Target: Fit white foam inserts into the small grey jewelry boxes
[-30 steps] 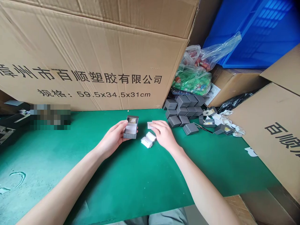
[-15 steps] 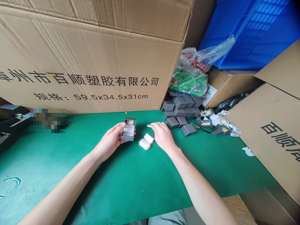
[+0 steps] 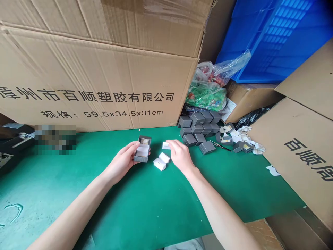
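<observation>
Currently, my left hand (image 3: 121, 163) is gripping an open gray jewelry box (image 3: 142, 150), my right hand (image 3: 180, 156) is touching a white insert (image 3: 165, 146), and closed gray boxes (image 3: 197, 128) are sitting stacked on the bench (image 3: 156, 205).

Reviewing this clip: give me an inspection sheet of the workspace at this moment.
Surface: green mat, pale and worn at far left.
Job's things: open grey rectangular jewellery box; two white rectangular inserts; small white piece.
Clutter: stacked closed grey boxes; crumpled white paper.
Hands: left hand holds the box; right hand has its fingers at the small white piece.
Cables: thin dark strip beside the grey boxes, unclear what it is.
Surroundings: large brown cardboard carton; blue plastic crate; clear plastic bags.
</observation>
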`<action>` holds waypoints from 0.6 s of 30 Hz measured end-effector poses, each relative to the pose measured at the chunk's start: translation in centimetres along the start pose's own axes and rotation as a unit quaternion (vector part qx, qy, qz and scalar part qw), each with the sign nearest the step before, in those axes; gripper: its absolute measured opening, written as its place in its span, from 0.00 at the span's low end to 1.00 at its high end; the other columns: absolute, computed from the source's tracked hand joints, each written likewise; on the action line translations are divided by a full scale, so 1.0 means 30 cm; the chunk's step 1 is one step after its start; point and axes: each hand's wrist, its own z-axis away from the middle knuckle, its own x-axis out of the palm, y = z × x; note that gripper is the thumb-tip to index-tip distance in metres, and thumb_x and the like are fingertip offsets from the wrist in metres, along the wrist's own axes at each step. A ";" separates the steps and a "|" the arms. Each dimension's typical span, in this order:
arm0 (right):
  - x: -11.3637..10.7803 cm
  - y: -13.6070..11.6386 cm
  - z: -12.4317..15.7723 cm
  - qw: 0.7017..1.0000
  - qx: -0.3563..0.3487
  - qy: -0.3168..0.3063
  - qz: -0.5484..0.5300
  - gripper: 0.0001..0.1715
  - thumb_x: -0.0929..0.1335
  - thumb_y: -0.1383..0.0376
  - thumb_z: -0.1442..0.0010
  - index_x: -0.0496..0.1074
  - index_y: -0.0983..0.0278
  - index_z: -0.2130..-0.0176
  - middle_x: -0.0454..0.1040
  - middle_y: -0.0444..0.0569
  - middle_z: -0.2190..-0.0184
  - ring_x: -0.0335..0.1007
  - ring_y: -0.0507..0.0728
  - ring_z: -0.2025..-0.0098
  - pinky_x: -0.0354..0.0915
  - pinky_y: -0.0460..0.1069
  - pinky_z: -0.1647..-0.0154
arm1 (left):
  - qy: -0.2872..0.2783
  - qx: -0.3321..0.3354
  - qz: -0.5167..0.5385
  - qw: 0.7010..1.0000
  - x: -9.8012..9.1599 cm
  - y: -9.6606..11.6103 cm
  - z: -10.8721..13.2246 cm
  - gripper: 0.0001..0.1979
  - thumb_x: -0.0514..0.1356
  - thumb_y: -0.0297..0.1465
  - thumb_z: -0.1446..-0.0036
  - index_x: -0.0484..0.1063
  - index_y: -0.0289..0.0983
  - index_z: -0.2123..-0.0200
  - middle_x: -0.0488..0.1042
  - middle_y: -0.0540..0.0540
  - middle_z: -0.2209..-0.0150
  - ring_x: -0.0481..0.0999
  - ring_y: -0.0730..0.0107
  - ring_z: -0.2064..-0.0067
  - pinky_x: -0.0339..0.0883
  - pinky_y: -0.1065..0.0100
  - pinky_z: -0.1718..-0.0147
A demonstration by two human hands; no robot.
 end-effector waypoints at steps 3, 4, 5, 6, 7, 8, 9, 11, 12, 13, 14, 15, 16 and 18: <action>-0.001 -0.004 0.000 1.000 -0.003 -0.004 -0.011 0.20 0.59 0.67 0.27 0.76 0.65 0.47 0.79 0.54 0.50 0.78 0.59 0.50 0.74 0.52 0.48 | -0.002 -0.001 0.000 1.000 0.001 0.001 0.000 0.24 0.63 0.47 0.38 0.74 0.39 0.45 0.81 0.41 0.49 0.80 0.57 0.46 0.76 0.65 0.53; -0.002 -0.006 -0.001 1.000 -0.002 -0.002 -0.014 0.19 0.59 0.67 0.28 0.76 0.65 0.47 0.79 0.54 0.50 0.77 0.59 0.50 0.74 0.52 0.48 | -0.001 -0.001 -0.001 1.000 0.002 0.001 0.000 0.24 0.63 0.47 0.38 0.74 0.39 0.45 0.81 0.40 0.48 0.80 0.56 0.46 0.76 0.65 0.53; -0.003 -0.007 -0.001 1.000 -0.003 0.000 -0.016 0.19 0.59 0.67 0.28 0.76 0.65 0.47 0.79 0.54 0.50 0.77 0.59 0.50 0.74 0.52 0.47 | 0.000 0.001 -0.002 1.000 0.004 0.002 0.001 0.23 0.63 0.47 0.38 0.75 0.39 0.45 0.81 0.40 0.48 0.80 0.56 0.46 0.76 0.64 0.53; -0.004 -0.009 -0.002 1.000 -0.003 0.004 -0.018 0.19 0.60 0.67 0.28 0.76 0.64 0.48 0.79 0.54 0.51 0.77 0.58 0.50 0.74 0.52 0.47 | 0.002 0.002 -0.003 1.000 0.006 0.003 0.002 0.23 0.63 0.46 0.38 0.75 0.38 0.46 0.81 0.40 0.49 0.80 0.55 0.46 0.76 0.64 0.53; -0.005 -0.011 -0.002 1.000 -0.004 0.009 -0.019 0.19 0.60 0.67 0.28 0.77 0.64 0.48 0.79 0.54 0.51 0.77 0.58 0.50 0.74 0.52 0.47 | 0.003 0.003 -0.003 1.000 0.008 0.004 0.003 0.23 0.63 0.46 0.38 0.75 0.38 0.47 0.81 0.40 0.49 0.80 0.55 0.46 0.76 0.63 0.53; -0.006 -0.012 -0.003 1.000 -0.004 0.013 -0.019 0.19 0.60 0.67 0.28 0.77 0.63 0.49 0.78 0.54 0.51 0.77 0.58 0.50 0.74 0.52 0.47 | 0.005 0.004 -0.003 1.000 0.010 0.006 0.004 0.23 0.64 0.46 0.38 0.76 0.38 0.47 0.81 0.39 0.49 0.80 0.55 0.47 0.76 0.63 0.53; -0.007 -0.014 -0.004 1.000 -0.004 0.016 -0.017 0.19 0.60 0.67 0.28 0.78 0.63 0.49 0.78 0.54 0.51 0.77 0.58 0.50 0.74 0.51 0.48 | 0.007 0.003 -0.002 1.000 0.011 0.007 0.004 0.23 0.64 0.46 0.39 0.76 0.38 0.47 0.81 0.39 0.50 0.80 0.55 0.47 0.76 0.63 0.53; -0.009 -0.014 -0.004 1.000 -0.001 0.021 -0.012 0.19 0.61 0.66 0.29 0.78 0.63 0.49 0.77 0.55 0.51 0.77 0.59 0.51 0.75 0.52 0.49 | 0.007 0.003 -0.001 1.000 0.010 0.007 0.004 0.23 0.65 0.46 0.39 0.76 0.38 0.47 0.82 0.39 0.50 0.81 0.55 0.48 0.76 0.63 0.54; -0.009 -0.014 -0.004 1.000 0.001 0.021 -0.010 0.19 0.61 0.66 0.29 0.78 0.63 0.49 0.77 0.55 0.52 0.77 0.59 0.52 0.76 0.51 0.51 | 0.007 0.003 -0.001 1.000 0.008 0.006 0.003 0.23 0.65 0.46 0.39 0.76 0.38 0.47 0.82 0.39 0.51 0.81 0.55 0.48 0.76 0.64 0.54; -0.010 -0.013 -0.004 1.000 0.002 0.020 -0.009 0.19 0.61 0.66 0.29 0.78 0.63 0.48 0.76 0.55 0.52 0.77 0.59 0.52 0.76 0.51 0.51 | 0.007 0.004 0.000 1.000 0.006 0.005 0.001 0.24 0.65 0.46 0.39 0.76 0.38 0.46 0.82 0.39 0.51 0.81 0.55 0.48 0.76 0.64 0.54; -0.010 -0.012 -0.003 1.000 0.003 0.019 -0.010 0.19 0.61 0.66 0.29 0.78 0.63 0.47 0.76 0.55 0.52 0.77 0.59 0.53 0.76 0.51 0.52 | 0.007 0.004 0.000 1.000 0.004 0.004 -0.001 0.24 0.65 0.46 0.39 0.76 0.38 0.46 0.82 0.39 0.51 0.81 0.55 0.48 0.76 0.64 0.55; -0.010 -0.011 -0.002 1.000 0.003 0.018 -0.012 0.19 0.61 0.66 0.29 0.78 0.62 0.47 0.76 0.54 0.52 0.77 0.59 0.53 0.76 0.51 0.52 | 0.008 0.004 0.000 1.000 0.002 0.003 -0.002 0.24 0.65 0.46 0.39 0.75 0.38 0.45 0.82 0.39 0.50 0.81 0.56 0.48 0.76 0.64 0.55; -0.010 -0.010 -0.002 1.000 0.002 0.017 -0.014 0.20 0.61 0.66 0.29 0.78 0.62 0.47 0.76 0.54 0.52 0.77 0.59 0.52 0.76 0.51 0.53 | 0.009 0.004 -0.001 1.000 0.001 0.001 -0.004 0.24 0.64 0.46 0.39 0.75 0.38 0.45 0.82 0.39 0.50 0.81 0.56 0.47 0.76 0.64 0.54; -0.009 -0.008 -0.001 1.000 0.002 0.015 -0.018 0.20 0.61 0.66 0.29 0.77 0.63 0.46 0.76 0.54 0.51 0.77 0.59 0.52 0.76 0.51 0.52 | 0.009 0.001 -0.005 1.000 0.000 0.000 -0.004 0.24 0.64 0.46 0.38 0.74 0.38 0.44 0.81 0.39 0.49 0.80 0.56 0.47 0.76 0.65 0.54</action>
